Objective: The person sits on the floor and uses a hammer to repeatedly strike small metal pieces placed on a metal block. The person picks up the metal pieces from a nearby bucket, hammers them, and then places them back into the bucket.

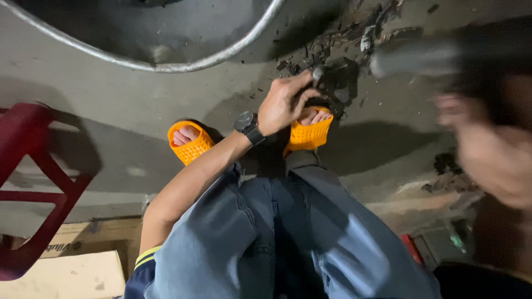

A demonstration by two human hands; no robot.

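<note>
Left hand [284, 105]: closed on a small dark metal part [320, 75] on the floor [138, 105].
Right hand [487, 149]: blurred, grip unclear, well right of the part.
Nearer hand: left.

This looks like a rough workshop or repair yard floor, though the blurred right side of the view leaves that uncertain. The ground is bare grey concrete [138, 105], stained and dusty, with a litter of dark scrap and metal bits [343, 39] lying just right of a big round metal basin [166, 66] at the top. Below and left of the basin stands a red plastic stool [33, 182], with flattened cardboard [72, 266] on the floor beside it.
</note>
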